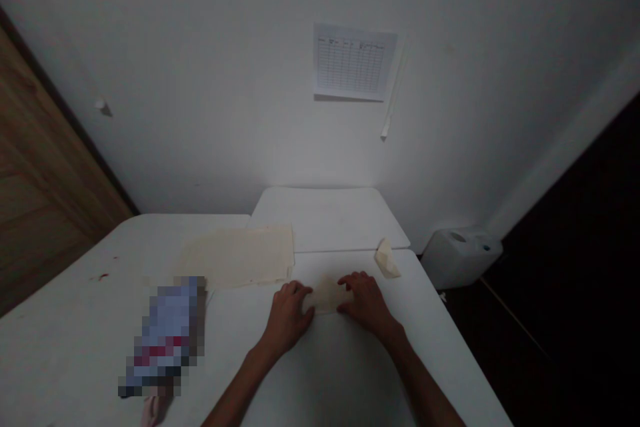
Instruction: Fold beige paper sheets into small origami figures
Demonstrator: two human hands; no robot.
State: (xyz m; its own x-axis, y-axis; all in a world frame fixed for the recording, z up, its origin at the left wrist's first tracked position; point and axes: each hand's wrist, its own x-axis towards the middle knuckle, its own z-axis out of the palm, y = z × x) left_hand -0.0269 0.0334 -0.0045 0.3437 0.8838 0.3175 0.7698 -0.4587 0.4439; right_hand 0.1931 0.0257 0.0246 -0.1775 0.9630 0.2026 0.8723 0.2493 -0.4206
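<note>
A small cream sheet of paper (327, 295) lies on the white table (80, 320) in front of me. My left hand (289, 315) rests on its left edge with the fingers curled and pressing down. My right hand (363, 300) presses on its right edge, fingers bent. Both hands hold the sheet flat between them. A small folded cream paper piece (387, 258) stands just beyond my right hand. A stack of larger cream sheets (240, 255) lies to the upper left.
A blurred-out object (165, 337) lies on the table at the left, with something pink (153, 410) below it. A second white table (327, 217) stands against the wall. A printed chart (353, 63) hangs on the wall. A white canister (460, 253) sits on the floor at right.
</note>
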